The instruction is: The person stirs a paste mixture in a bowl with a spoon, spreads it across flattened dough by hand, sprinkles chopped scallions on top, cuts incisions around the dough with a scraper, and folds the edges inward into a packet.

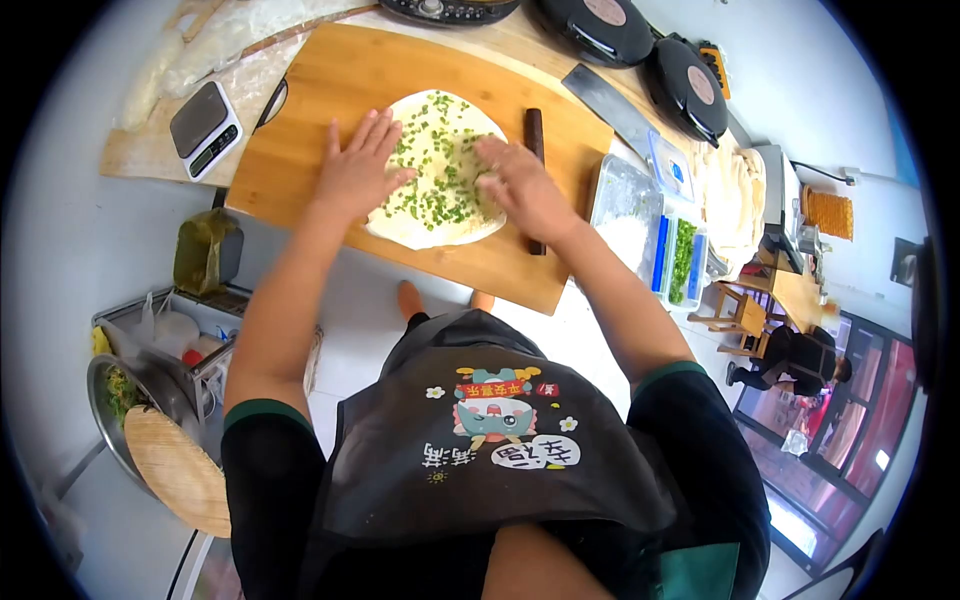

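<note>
A thin round sheet of dough [410,228] lies on the wooden board [300,110], strewn with chopped green onion [440,208]. My left hand [355,172] rests at the dough's left edge, its fingers spread and nothing in it. Over the right edge is my right hand [530,190], a little blurred, with fingers and thumb apart and no object seen in them; whether it touches the dough I cannot tell. A dark rolling pin [534,145] lies on the board just beyond that hand, partly hidden by the wrist.
Right of the board stand a clear tub of white flour [622,225] and a box of chopped green onion [684,260]. Behind them are a wide blade [610,103], stacked flatbreads [735,190] and black electric griddles [690,90]. A scale [205,130] sits left. Another person [800,360] is far right.
</note>
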Motion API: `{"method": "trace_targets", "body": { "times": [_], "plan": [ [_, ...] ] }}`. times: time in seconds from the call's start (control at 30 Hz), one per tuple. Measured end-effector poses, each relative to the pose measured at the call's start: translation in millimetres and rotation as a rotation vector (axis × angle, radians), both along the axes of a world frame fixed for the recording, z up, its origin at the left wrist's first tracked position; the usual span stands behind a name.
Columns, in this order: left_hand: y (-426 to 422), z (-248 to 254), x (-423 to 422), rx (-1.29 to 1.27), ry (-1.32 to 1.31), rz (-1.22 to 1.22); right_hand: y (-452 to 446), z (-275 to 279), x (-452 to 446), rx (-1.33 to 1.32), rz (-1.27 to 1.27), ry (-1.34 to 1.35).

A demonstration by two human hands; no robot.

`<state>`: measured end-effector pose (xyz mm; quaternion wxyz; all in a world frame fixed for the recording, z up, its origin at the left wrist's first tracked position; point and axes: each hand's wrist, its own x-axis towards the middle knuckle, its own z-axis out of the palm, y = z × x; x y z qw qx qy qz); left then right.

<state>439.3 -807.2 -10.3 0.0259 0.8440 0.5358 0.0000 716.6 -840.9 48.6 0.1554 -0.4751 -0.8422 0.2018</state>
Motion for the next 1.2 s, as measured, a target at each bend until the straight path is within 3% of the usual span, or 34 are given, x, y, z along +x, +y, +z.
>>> {"method": "trace_targets", "body": {
  "times": [0.03,0.07,0.17,0.2,0.23,0.27,0.33,0.43,0.57,0.63,0.77,0.87,1.2],
  "plan": [
    [-1.8,-3.1,-5.5,0.023,0.012,-0.002,-1.8,7.7,1.4,-0.077,-0.077,0.157],
    [-3.8,1.7,-7.7,0.06,-0.082,-0.055,-4.9,17.0,-1.2,0.031,-0.143,0.27],
    [-13.1,27.3,1.4,0.12,-0.16,-0.13,-14.1,50.9,-14.4,-0.028,-0.22,0.468],
    [-17.8,31.4,5.6,0.074,-0.123,-0.131,-13.1,30.0,-17.0,0.082,-0.148,0.431],
    [-25.3,35.3,9.8,0.024,-0.085,-0.136,-6.4,14.1,-19.7,0.087,0.032,0.195],
    [-31.9,39.0,13.5,-0.023,-0.045,-0.141,-18.3,-3.4,-18.8,0.238,0.064,-0.042],
    [-39.0,41.4,19.6,-0.021,-0.012,-0.107,-22.7,-7.9,-14.9,0.364,0.039,-0.174],
    [-69.4,28.2,40.1,-0.034,-0.074,-0.153,-17.8,22.1,0.2,0.156,-0.072,0.229],
    [-97.1,18.5,84.9,-0.116,-0.179,-0.284,-36.3,53.8,65.1,0.021,-0.409,0.264],
    [-107.2,15.1,91.3,-0.159,-0.216,-0.303,-53.4,69.8,110.5,0.033,-0.537,0.187],
    [-116.2,19.6,92.0,-0.187,-0.276,-0.289,-107.8,75.7,243.7,0.034,-0.782,-0.21],
    [-112.7,27.4,80.1,-0.062,-0.296,-0.212,-147.8,81.1,311.6,-0.221,-0.951,-0.525],
    [-111.8,37.2,89.5,0.107,-0.412,-0.025,-148.8,14.1,345.5,-0.674,-0.771,-0.859]
  ]
}}
